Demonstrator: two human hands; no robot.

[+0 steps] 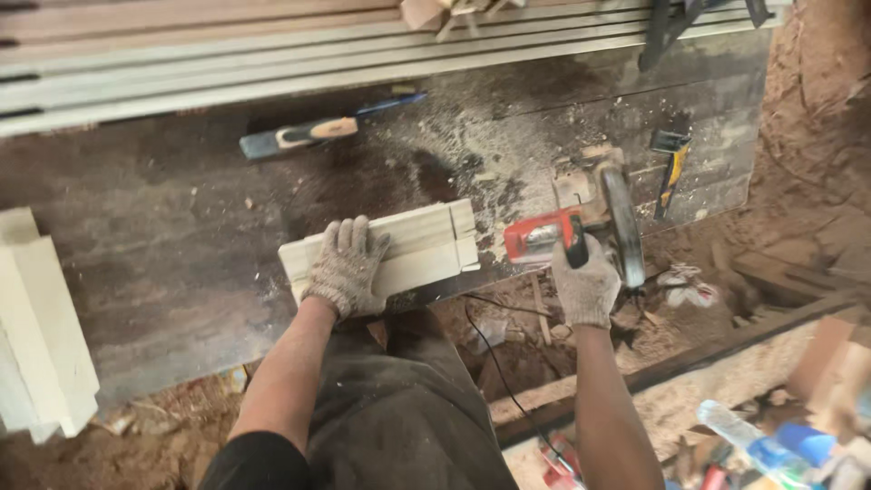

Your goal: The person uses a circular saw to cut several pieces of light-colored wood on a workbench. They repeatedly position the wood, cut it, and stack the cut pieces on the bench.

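While we scan from the left, a stack of pale cut wooden blocks [41, 318] sits at the edge of the dark, sawdust-strewn wooden tabletop [163, 236], and a blue-and-tan handled chisel [313, 133] lies farther back, well apart from our hands. Our gloved left hand [345, 268] lies flat on the pale grooved wooden board [413, 245] at the near edge, fingers [358, 238] spread apart and pressing down rather than wrapped round it. Just right of the board's end, our gloved right hand [585, 286] has its fingers clamped on the black grip of the red-bodied circular saw [581, 222], whose blade stands clear of the wood. We judge that a cut is being lined up; the next move calls for a steady hold and a blade squared to the board. Beyond lies a yellow-and-black hand tool [671, 168].
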